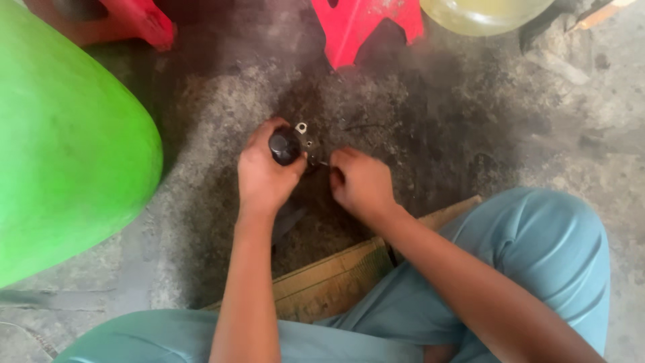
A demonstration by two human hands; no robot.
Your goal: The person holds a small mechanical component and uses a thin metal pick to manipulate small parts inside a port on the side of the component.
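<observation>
My left hand grips a small black metal part with a rounded dark end and a light metal bracket at its top, held just above the stained concrete floor. My right hand is closed beside it, its fingertips pinching something thin and dark that meets the part's right side. What the right fingers hold is too small to tell. Both forearms reach down from between my knees in light blue trousers.
A large bright green plastic object fills the left. Red plastic stool legs stand at the top, and a pale yellowish container sits beside them. A wooden board lies under my legs.
</observation>
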